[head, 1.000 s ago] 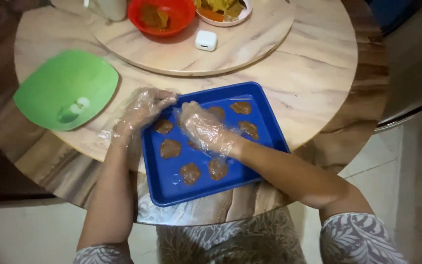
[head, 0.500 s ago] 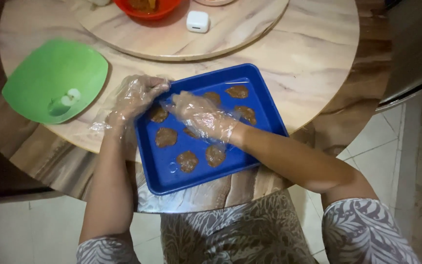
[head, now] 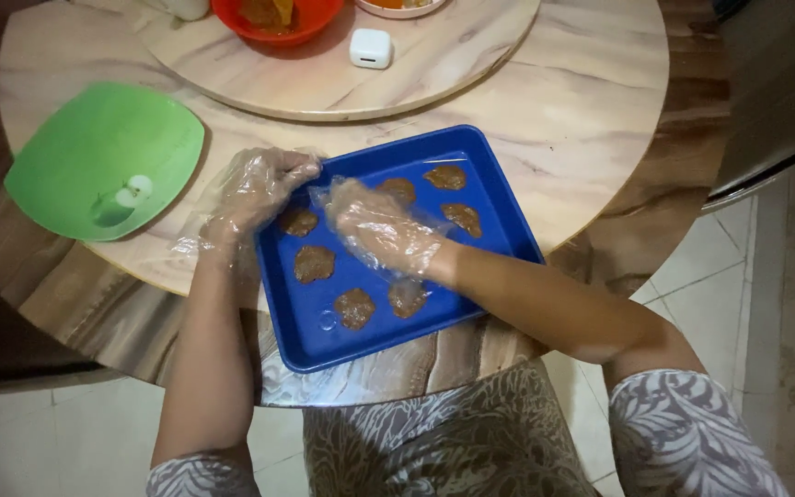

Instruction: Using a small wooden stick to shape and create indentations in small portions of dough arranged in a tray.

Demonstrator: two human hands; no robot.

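A round marble-patterned table point(head: 563, 175) is standing on a pale tiled floor point(head: 766, 304), and a raised turntable point(head: 434, 69) of the same stone pattern is sitting on its far half. The blue rectangular tray point(head: 319, 340) is lying just on the near side of the turntable, its long axis running from near-left to far-right, its near corner overhanging the table edge. Flat brown patties point(head: 314, 263) are lying on it in rows. My left hand point(head: 259, 189), in a clear plastic glove, is curling loosely at the tray's left rim. My right hand point(head: 381, 227), gloved alike, is lying open, palm down, over the tray's middle, gripping nothing. Left of the tray a green squarish plate point(head: 75, 147) is resting. Beyond the tray, on the turntable, a small white rounded case point(head: 371, 48) is sitting beside a red bowl point(head: 278, 18).
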